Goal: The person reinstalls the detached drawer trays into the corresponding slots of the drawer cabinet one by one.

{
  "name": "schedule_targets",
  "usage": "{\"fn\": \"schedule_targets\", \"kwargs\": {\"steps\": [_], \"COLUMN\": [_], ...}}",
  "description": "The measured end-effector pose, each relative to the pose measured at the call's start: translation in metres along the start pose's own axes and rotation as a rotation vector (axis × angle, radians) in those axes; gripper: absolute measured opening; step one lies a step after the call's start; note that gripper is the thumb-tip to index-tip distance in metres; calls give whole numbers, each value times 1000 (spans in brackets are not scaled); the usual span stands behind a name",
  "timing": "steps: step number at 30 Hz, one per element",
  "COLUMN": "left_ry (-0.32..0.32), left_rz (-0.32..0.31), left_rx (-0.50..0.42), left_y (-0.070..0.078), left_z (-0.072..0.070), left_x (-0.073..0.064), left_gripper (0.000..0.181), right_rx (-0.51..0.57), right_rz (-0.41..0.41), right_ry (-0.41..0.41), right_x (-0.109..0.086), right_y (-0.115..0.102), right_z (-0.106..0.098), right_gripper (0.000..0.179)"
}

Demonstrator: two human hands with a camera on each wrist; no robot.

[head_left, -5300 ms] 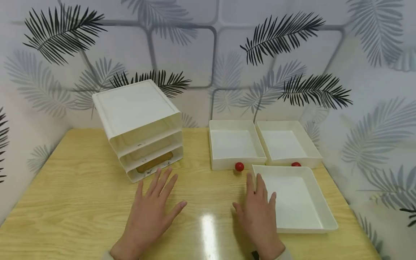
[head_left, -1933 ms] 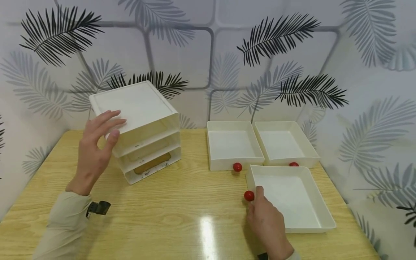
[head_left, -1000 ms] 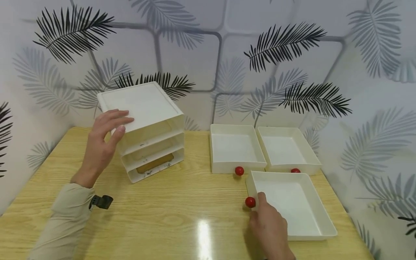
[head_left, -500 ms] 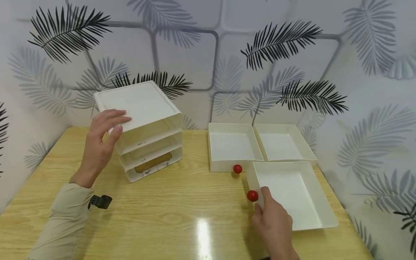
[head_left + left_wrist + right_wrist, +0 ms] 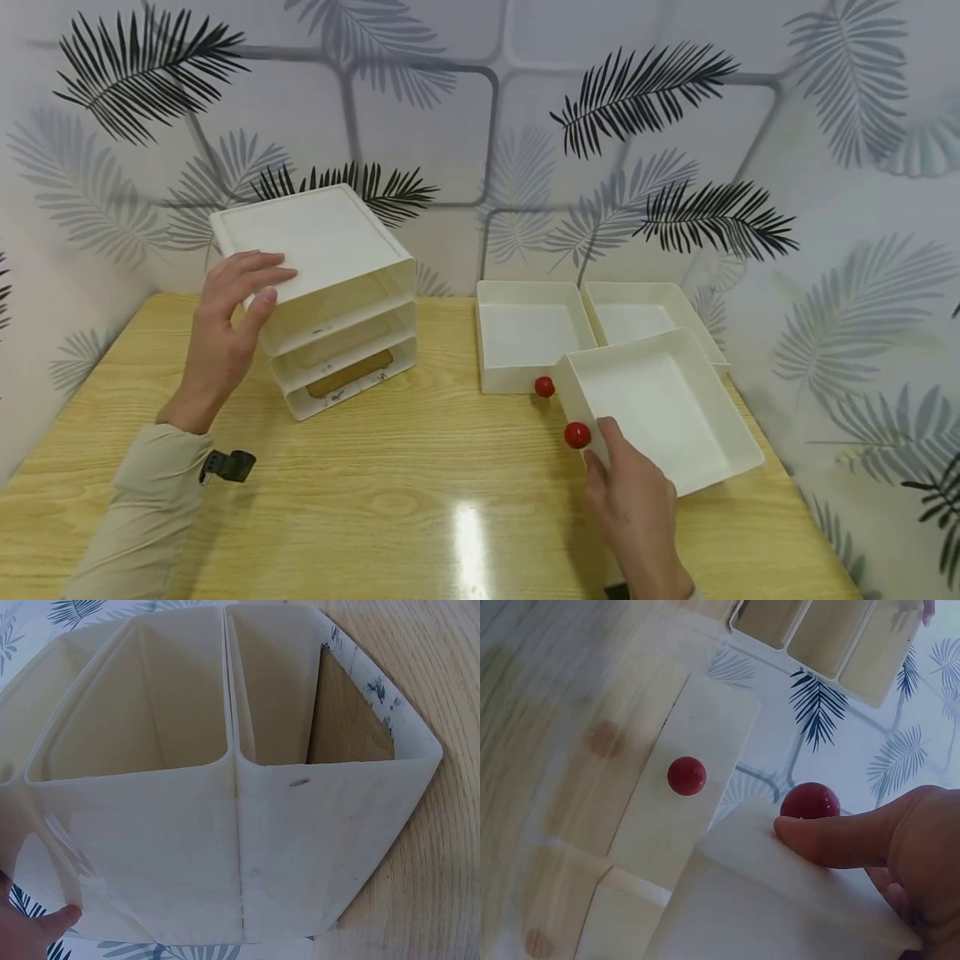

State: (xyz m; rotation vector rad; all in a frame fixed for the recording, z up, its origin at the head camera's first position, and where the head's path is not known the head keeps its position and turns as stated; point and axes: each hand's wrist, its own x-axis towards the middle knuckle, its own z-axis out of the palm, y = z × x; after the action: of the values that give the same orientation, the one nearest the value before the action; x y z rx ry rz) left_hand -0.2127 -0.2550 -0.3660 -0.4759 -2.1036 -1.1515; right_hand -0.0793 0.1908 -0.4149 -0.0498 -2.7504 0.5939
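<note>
A white three-slot drawer cabinet [image 5: 318, 237] stands on the wooden table at the left. My left hand [image 5: 225, 329] rests on its front left corner, fingers lying over the top; in the left wrist view the thumb [image 5: 60, 921] touches the side wall. On the right, my right hand [image 5: 637, 504] grips a white drawer [image 5: 667, 400] by its front wall. The drawer is raised and tilted above the table, its red round knob [image 5: 577, 435] facing left. In the right wrist view the thumb [image 5: 832, 838] presses the drawer's front beside the knob.
Two more white drawers, a left one [image 5: 534, 333] and a right one [image 5: 630, 321], sit side by side near the back wall. The left one's red knob [image 5: 544, 387] faces me. The held drawer overlaps the right one in the head view. A leaf-patterned wall [image 5: 450, 133] rises behind.
The left hand moved from over the table onto the cabinet. The right hand took hold of the front drawer and lifted it, tilting it up toward the back left.
</note>
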Motion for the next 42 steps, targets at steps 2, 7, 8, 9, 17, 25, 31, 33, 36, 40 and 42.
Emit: {"fn": "schedule_targets", "kwargs": {"steps": [2,7,8,9,17,25,31,33,36,40,42], "left_ry": [1,7,9,11,7,6,9,9,8,5,4], "left_rz": [-1,13,15,15,-1,1,-3,-3,-3,-11,-18], "left_rx": [0,-5,-6,-7,-9,-18,-12,-10,-11,-12,-11], "left_y": [0,1,1,1,-3,-2,2,2,2,0,-2], "left_z": [-1,0,0,0,0,0,0,1,1,1,1], "left_x": [0,2,2,1,-2,-1,0,1,1,0,0], "left_gripper": [28,28,28,28,28,28,28,28,28,29,29], "right_rx": [-7,-16,-17,-15,-24,17,94,104,86,65,69], "right_rz": [-41,-137,-151,-164,-290,-393,-389,-408,-449,-503,-514], "right_ry": [40,141,150,155,198,243,242,253,272,276,267], "right_x": [2,6,6,6,11,17,17,18,21,23,24], "right_y": [1,5,6,6,4,2,0,0,0,1,1], "right_z": [2,7,7,8,13,17,19,18,17,16,16], "right_gripper": [34,34,33,33,36,35,32,31,30,30,31]}}
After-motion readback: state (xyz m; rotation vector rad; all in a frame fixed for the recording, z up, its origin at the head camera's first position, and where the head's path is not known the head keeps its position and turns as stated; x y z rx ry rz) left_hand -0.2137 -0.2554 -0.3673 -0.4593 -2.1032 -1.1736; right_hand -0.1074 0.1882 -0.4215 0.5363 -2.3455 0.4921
